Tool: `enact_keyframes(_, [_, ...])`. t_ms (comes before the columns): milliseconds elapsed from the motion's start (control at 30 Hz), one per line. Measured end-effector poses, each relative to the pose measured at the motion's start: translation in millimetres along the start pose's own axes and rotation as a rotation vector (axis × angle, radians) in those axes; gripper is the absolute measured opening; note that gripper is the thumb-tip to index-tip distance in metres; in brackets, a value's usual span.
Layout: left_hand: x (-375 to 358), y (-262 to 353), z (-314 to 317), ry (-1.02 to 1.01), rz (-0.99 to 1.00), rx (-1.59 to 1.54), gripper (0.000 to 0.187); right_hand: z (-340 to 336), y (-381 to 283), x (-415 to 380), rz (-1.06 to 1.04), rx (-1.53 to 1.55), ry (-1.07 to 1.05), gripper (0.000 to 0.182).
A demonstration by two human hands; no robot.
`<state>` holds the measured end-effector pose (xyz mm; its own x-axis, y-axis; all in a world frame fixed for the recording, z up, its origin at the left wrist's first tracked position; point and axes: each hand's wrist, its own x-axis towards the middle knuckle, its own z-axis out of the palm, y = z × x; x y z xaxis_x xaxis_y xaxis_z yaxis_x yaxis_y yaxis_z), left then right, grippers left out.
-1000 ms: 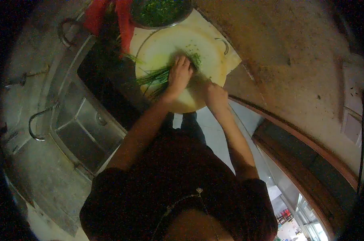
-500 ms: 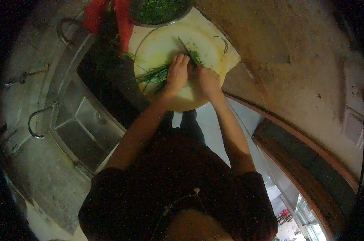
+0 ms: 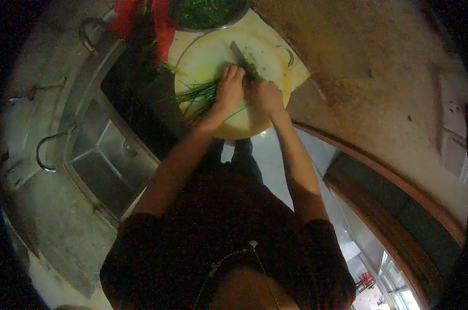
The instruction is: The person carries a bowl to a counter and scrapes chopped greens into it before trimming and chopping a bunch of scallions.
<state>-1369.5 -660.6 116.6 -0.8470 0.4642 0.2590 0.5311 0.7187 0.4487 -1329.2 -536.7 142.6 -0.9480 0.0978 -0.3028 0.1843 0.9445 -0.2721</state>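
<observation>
My left hand (image 3: 229,89) presses its curled fingers onto a bunch of long thin green stalks, like chives (image 3: 197,94), whose loose ends point left. In my right hand (image 3: 268,96) is the handle of a knife (image 3: 236,51), its dark blade slanting up and away beside my left fingertips. Both hands are over a round pale cutting board (image 3: 203,54). Chopped green bits (image 3: 251,68) lie along the blade's right side. The blade's lower part and the handle are mostly hidden by my hands.
A metal bowl (image 3: 213,27) of chopped greens stands beyond the board. To the left are a steel sink (image 3: 107,155) and curved faucets (image 3: 45,150). Red cloth or plastic (image 3: 164,33) hangs at the upper left. A brown worn surface (image 3: 358,67) extends to the right.
The knife's blade shows slightly farther up, and its angle has shifted a little. My left hand stays on the stalks. The whole view has shifted slightly.
</observation>
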Motion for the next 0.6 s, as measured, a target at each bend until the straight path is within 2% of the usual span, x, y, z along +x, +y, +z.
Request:
enact_keyframes(33, [-0.1, 0.5, -3.2, -0.087, 0.008, -0.048, 0.031, -0.7, 6.9, -1.7, 0.0, -0.004, 0.004, 0.021])
enact_keyframes(67, [-0.3, 4.6, -10.6, -0.081, 0.013, -0.049, 0.031, -7.5, 11.9, -4.3, -0.019, 0.19, 0.034, 0.023])
enact_keyframes(100, [-1.4, 8.2, -18.6, -0.153, -0.009, -0.03, 0.047, -14.2, 15.8, -4.5, -0.043, 0.384, 0.066, 0.025])
enact_keyframes(133, [-3.0, 12.4, -26.5, -0.227, -0.033, -0.01, 0.062, -19.5, 19.5, -8.9, -0.047, 0.383, 0.072, 0.025])
enact_keyframes(167, [-8.6, 13.8, -27.9, -0.225, -0.036, -0.007, 0.062, -31.7, 15.8, -22.1, 0.0, 0.477, 0.154, 0.028])
enact_keyframes(233, [-20.9, 12.6, -24.7, -0.042, 0.027, 0.147, 0.08, -44.3, 12.6, -42.5, 0.044, 0.573, 0.231, 0.031])
enact_keyframes(300, [-26.8, 7.8, -17.7, -0.105, -0.004, 0.145, 0.08, -49.4, 14.2, -58.1, 0.069, 0.375, 0.237, 0.032])
enact_keyframes(467, [-24.0, -1.0, -17.4, -0.243, -0.061, 0.083, 0.085, -30.3, 16.0, -87.9, 0.089, 0.175, 0.189, 0.027])
enact_keyframes(533, [-22.0, 9.6, -35.4, -0.269, -0.059, 0.115, 0.077, -30.8, 14.8, -91.3, 0.065, 0.134, 0.203, 0.026])
enact_keyframes(567, [-23.4, 10.4, -33.7, -0.271, -0.06, 0.116, 0.077, -33.1, 14.5, -93.1, 0.123, 0.15, 0.115, 0.021])
enact_keyframes(600, [-26.0, 10.4, -30.3, -0.222, -0.043, 0.14, 0.074, -34.9, 13.3, -95.2, 0.183, 0.165, 0.025, 0.029])
